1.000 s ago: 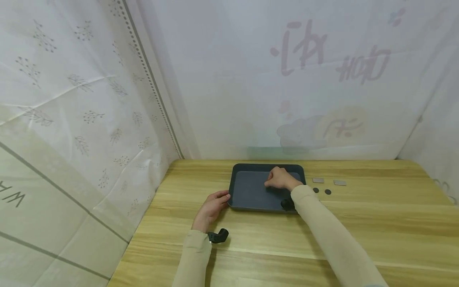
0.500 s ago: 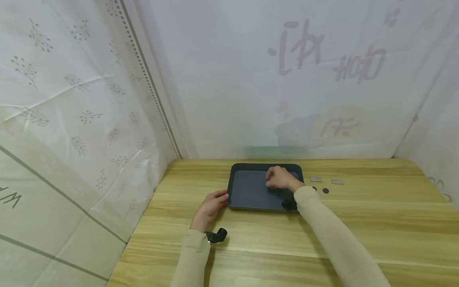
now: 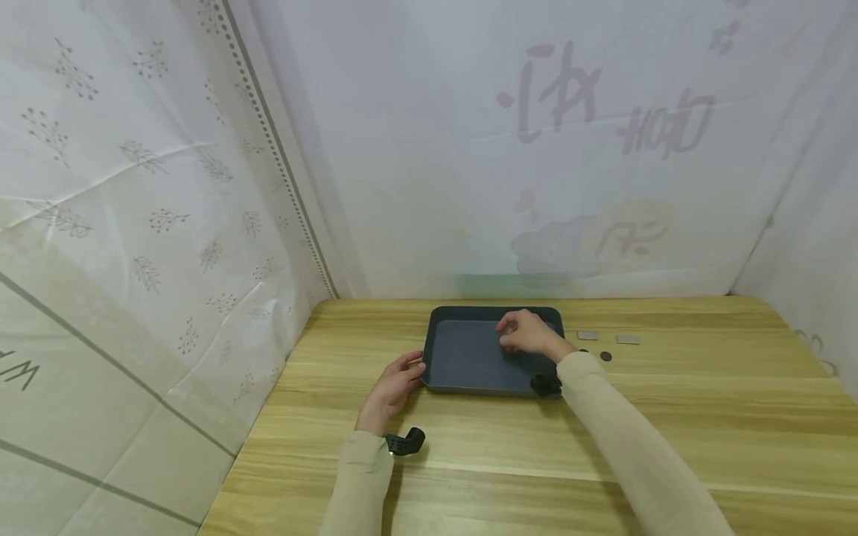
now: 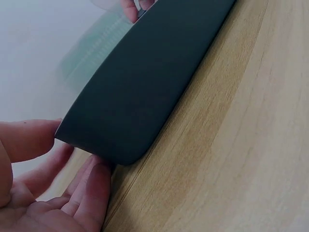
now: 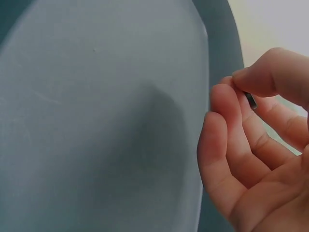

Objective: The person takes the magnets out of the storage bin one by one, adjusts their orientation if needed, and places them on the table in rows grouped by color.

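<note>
A dark rectangular tray (image 3: 462,388) lies on the wooden table. At its near left corner my left hand (image 3: 394,385) holds it: in the left wrist view the thumb (image 4: 29,137) meets the rim and the fingers (image 4: 94,193) press low on the outer wall. Over the right half of the tray's floor hovers my right hand (image 3: 529,333). Between its thumb and a finger it pinches a small dark disc (image 5: 250,100), of which only the edge shows. The shadow of this hand falls on the tray floor (image 5: 96,121).
Right of the tray lie two flat grey rectangular pieces (image 3: 588,336) and two small dark discs (image 3: 606,356), one partly hidden behind the right wrist. A white printed curtain (image 3: 415,186) hangs behind the table (image 3: 469,461).
My right hand has shifted slightly right over the tray, its fingers showing more spread. The head view has turned slightly. My left hand stays at the tray's corner.
</note>
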A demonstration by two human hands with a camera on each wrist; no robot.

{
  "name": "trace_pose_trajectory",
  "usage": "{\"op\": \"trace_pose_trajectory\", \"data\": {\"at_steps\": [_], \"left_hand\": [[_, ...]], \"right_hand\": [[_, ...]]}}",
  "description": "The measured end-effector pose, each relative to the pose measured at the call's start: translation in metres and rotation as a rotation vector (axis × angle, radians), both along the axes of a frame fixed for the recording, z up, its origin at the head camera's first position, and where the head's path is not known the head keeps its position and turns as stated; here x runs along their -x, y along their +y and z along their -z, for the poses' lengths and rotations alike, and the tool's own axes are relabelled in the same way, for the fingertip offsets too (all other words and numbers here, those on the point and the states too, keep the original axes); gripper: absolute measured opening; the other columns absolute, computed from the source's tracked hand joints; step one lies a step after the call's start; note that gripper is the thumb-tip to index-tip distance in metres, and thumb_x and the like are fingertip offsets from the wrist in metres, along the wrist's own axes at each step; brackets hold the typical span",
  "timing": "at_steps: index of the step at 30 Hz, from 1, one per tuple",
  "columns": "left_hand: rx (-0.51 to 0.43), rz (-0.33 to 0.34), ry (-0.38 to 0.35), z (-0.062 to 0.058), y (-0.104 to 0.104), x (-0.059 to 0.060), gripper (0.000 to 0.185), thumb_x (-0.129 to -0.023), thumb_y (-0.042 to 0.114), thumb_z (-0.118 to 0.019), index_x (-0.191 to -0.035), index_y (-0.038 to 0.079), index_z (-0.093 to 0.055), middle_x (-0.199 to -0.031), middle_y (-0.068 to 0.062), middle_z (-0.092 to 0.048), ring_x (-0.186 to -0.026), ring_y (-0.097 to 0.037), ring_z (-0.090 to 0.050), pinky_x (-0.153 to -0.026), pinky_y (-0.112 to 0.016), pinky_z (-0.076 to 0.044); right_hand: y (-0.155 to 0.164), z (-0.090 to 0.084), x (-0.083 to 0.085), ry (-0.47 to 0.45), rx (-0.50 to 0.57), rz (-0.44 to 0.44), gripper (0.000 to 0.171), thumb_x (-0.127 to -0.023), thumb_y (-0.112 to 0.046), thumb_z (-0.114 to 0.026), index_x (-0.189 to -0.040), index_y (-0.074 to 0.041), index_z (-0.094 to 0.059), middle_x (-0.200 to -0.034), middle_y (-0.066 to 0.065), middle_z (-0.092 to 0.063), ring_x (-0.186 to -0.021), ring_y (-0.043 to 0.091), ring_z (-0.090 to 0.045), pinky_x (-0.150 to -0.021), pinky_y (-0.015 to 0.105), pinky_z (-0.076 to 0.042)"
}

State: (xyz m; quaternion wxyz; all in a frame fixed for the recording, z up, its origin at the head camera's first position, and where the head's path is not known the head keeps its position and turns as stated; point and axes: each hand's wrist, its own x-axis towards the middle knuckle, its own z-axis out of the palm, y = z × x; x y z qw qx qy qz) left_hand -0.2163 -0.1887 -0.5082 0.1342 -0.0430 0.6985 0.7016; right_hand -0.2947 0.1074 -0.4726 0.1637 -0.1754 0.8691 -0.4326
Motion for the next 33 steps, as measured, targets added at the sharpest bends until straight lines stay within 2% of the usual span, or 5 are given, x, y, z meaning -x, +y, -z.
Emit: {"op": "trace_pose_trajectory", "data": {"at_steps": [4,7,15,25,33], "left_hand": [[0.006,-0.016,0.007,0.002,0.000,0.000,0.046,-0.101,0.007,-0.048,-0.145,0.001,-0.038,-0.138,-0.030,-0.043,-0.119,-0.033,-0.054,-0.108,-0.047,-0.040],[0.017,-0.029,0.012,0.003,0.000,-0.001,0.044,-0.100,0.007,-0.049,-0.143,0.000,-0.041,-0.135,-0.029,-0.045,-0.112,-0.027,-0.057,-0.105,-0.045,-0.042],[0.033,-0.047,0.014,0.001,0.002,-0.004,0.043,-0.100,0.007,-0.048,-0.143,0.001,-0.043,-0.131,-0.027,-0.047,-0.106,-0.023,-0.057,-0.102,-0.043,-0.043],[-0.005,-0.058,-0.002,0.000,0.004,-0.005,0.043,-0.100,0.006,-0.048,-0.143,0.003,-0.043,-0.138,-0.026,-0.043,-0.125,-0.035,-0.050,-0.110,-0.048,-0.038],[-0.007,-0.053,-0.017,-0.001,0.004,-0.006,0.043,-0.101,0.009,-0.048,-0.144,0.003,-0.041,-0.141,-0.027,-0.039,-0.130,-0.037,-0.046,-0.112,-0.051,-0.034]], "right_hand": [[0.004,-0.002,-0.001,0.009,0.018,-0.001,0.031,-0.091,-0.009,-0.060,-0.120,0.002,-0.061,-0.088,0.010,-0.067,-0.077,0.024,-0.066,-0.067,0.034,-0.056],[0.007,-0.003,-0.001,0.011,0.039,0.007,0.031,-0.091,-0.011,-0.062,-0.120,0.001,-0.062,-0.090,0.010,-0.067,-0.079,0.025,-0.067,-0.069,0.035,-0.056],[0.020,-0.006,-0.004,0.021,0.165,0.015,0.036,-0.093,-0.007,-0.061,-0.124,0.010,-0.056,-0.099,0.025,-0.069,-0.087,0.040,-0.067,-0.077,0.049,-0.057],[0.037,-0.023,-0.011,-0.008,0.245,0.071,0.042,-0.093,-0.009,-0.064,-0.128,0.010,-0.051,-0.108,0.034,-0.064,-0.095,0.047,-0.064,-0.084,0.053,-0.055],[0.048,-0.031,-0.013,0.017,0.261,0.079,0.042,-0.092,-0.009,-0.065,-0.126,0.010,-0.052,-0.108,0.032,-0.065,-0.094,0.045,-0.065,-0.084,0.053,-0.055]]}}
